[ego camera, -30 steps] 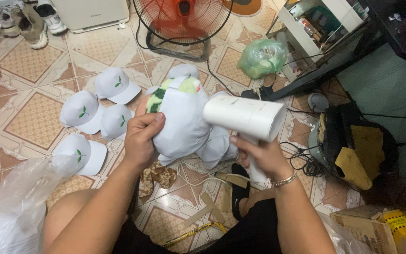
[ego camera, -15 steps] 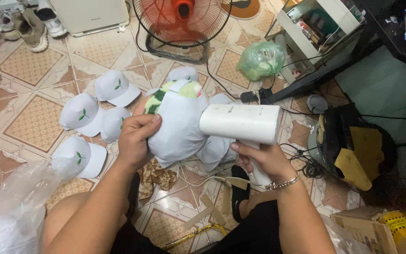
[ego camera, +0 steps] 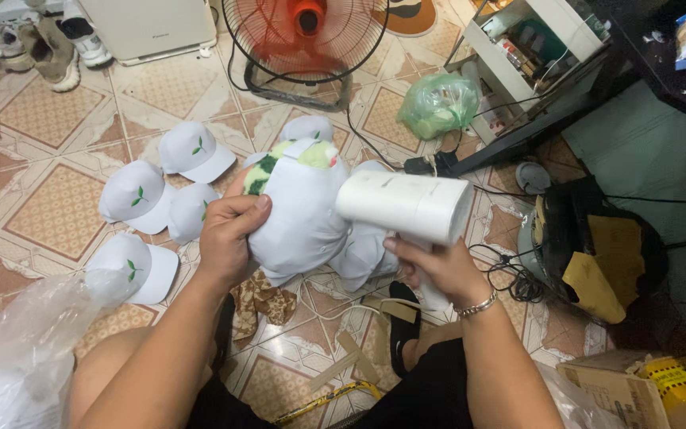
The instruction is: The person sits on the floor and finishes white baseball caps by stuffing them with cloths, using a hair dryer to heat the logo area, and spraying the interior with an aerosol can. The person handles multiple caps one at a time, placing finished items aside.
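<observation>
- At centre, over the tiled floor [ego camera: 57,199], your left hand [ego camera: 228,238] closes fully around the white cap [ego camera: 299,214] on its rounded form.
- Your right hand [ego camera: 438,270] wraps tight around the white steamer [ego camera: 406,206]; keep its nozzle near the fabric, fingers aside.
- Far left: four finished caps [ego camera: 136,195].

Left hand [ego camera: 228,238] clenched; right hand [ego camera: 434,270] gripping.

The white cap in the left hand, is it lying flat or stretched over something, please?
Stretched: the white cap bulges round over a green form, gripped by the left hand.
</observation>
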